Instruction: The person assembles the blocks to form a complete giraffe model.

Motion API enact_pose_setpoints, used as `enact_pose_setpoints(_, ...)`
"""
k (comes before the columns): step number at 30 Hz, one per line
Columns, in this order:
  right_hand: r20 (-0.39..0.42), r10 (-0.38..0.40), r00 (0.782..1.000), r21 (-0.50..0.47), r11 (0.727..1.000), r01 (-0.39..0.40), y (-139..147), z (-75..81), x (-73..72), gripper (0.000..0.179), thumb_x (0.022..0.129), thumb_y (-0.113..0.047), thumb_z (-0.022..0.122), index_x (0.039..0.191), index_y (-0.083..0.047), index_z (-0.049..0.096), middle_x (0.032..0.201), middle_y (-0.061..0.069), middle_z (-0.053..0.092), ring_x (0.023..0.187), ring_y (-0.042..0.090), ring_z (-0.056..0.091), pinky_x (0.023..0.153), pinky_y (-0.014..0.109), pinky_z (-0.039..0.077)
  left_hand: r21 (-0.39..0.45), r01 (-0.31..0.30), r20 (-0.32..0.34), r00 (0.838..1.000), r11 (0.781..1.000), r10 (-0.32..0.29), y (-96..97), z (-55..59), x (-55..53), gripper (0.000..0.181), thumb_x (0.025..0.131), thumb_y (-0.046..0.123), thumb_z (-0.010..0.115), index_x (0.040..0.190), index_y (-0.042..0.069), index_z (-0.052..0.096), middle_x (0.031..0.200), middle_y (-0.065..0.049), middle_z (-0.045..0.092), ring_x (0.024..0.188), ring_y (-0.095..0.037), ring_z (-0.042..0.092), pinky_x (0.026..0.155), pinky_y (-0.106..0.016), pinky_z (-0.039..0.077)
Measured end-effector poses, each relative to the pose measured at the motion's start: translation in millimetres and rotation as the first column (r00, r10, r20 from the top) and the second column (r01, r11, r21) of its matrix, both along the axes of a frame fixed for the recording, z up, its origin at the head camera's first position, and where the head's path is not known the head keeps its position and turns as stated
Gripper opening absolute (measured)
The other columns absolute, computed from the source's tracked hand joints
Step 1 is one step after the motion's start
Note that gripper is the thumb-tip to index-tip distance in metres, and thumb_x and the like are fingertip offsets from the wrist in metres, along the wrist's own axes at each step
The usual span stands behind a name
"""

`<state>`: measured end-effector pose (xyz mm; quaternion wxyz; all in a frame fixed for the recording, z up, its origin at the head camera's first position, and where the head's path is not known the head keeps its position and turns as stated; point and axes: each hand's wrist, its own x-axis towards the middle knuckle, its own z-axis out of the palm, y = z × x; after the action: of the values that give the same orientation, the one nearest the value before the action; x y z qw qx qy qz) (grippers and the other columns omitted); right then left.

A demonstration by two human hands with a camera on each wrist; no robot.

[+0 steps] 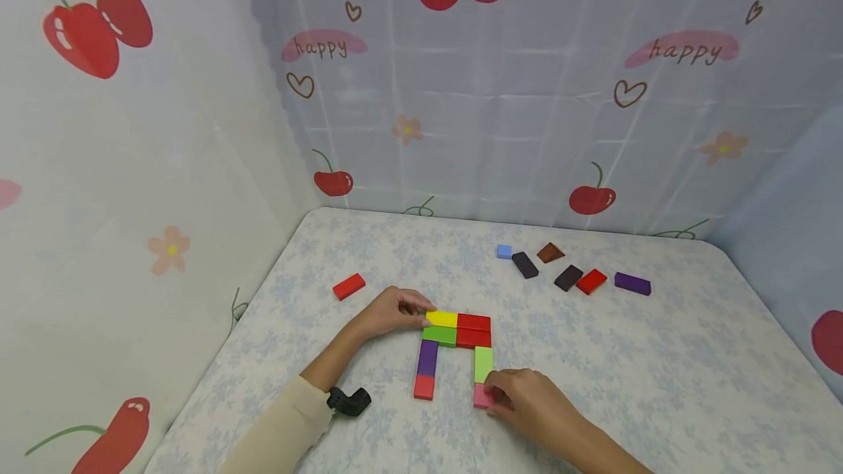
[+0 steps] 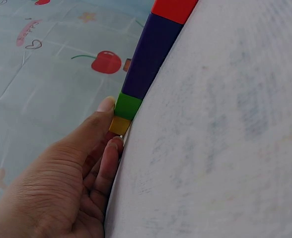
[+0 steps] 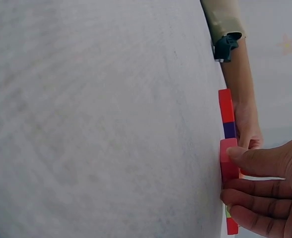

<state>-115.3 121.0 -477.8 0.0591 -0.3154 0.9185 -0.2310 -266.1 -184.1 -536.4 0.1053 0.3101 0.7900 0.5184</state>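
Observation:
Flat coloured blocks lie joined on the table in an arch-like shape. Its top has a yellow block, a green block and two red blocks. The left leg is a purple block above a small red block. A light green block and a pink block form the right leg. My left hand pinches the yellow block's left end, its thumb beside the green block. Between thumb and fingers, my right hand holds the pink block.
Behind and to the right lie a blue block, dark blocks, a brown wedge, a red block and a purple block. Another red block sits left. Curtains border the table.

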Motion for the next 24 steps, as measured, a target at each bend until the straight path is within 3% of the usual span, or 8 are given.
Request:
enact_pose_setpoints(10, -0.001, -0.004, 1.0, 0.008, 1.0, 0.004, -0.9, -0.3, -1.0, 0.022, 0.08, -0.015, 0.087, 0.098, -0.013, 0.074, 0.079, -0.015, 0.063, 0.067, -0.002, 0.049, 0.065, 0.019, 0.051, 0.006, -0.013, 0.004, 1.0, 1.0, 0.013, 1.3, -0.6, -1.0, 0.027, 0.087, 0.013, 0.082, 0.114, 0.014, 0.079, 0.109, 0.0, 0.074, 0.079, -0.012, 0.059, 0.069, -0.023, 0.049)
enact_pose_setpoints(16, -0.006, -0.007, 1.0, 0.032, 0.999, 0.007, 1.8, 9.4, -0.2, 0.022, 0.081, -0.015, 0.086, 0.1, -0.012, 0.075, 0.082, -0.012, 0.067, 0.069, -0.001, 0.054, 0.066, 0.02, 0.053, 0.003, -0.012, -0.006, 1.0, 1.0, 0.012, 2.3, -0.8, 0.3, 0.027, 0.088, 0.007, 0.08, 0.115, 0.004, 0.078, 0.109, -0.009, 0.074, 0.078, -0.012, 0.058, 0.068, -0.022, 0.049)
enact_pose_setpoints(20, -0.074, -0.061, 0.995, 0.015, 0.998, 0.063, 8.9, 23.0, -5.2, 0.02, 0.083, -0.015, 0.084, 0.101, -0.012, 0.075, 0.087, -0.008, 0.071, 0.072, 0.003, 0.059, 0.065, 0.022, 0.053, 0.013, -0.005, -0.006, 1.0, 1.0, 0.005, 3.7, 9.4, 8.2, 0.028, 0.087, 0.004, 0.08, 0.114, 0.002, 0.077, 0.107, -0.01, 0.074, 0.077, -0.011, 0.058, 0.069, -0.022, 0.049)
enact_pose_setpoints(24, -0.16, -0.148, 0.976, -0.015, 0.989, 0.147, 19.1, 37.2, -16.6, 0.021, 0.084, -0.019, 0.085, 0.102, -0.014, 0.076, 0.095, -0.005, 0.074, 0.076, 0.008, 0.063, 0.067, 0.023, 0.054, 0.029, 0.005, -0.015, 1.0, 1.0, -0.005, 4.7, 23.7, 17.2, 0.027, 0.088, 0.002, 0.079, 0.114, -0.001, 0.076, 0.107, -0.012, 0.073, 0.078, -0.013, 0.058, 0.069, -0.023, 0.049)
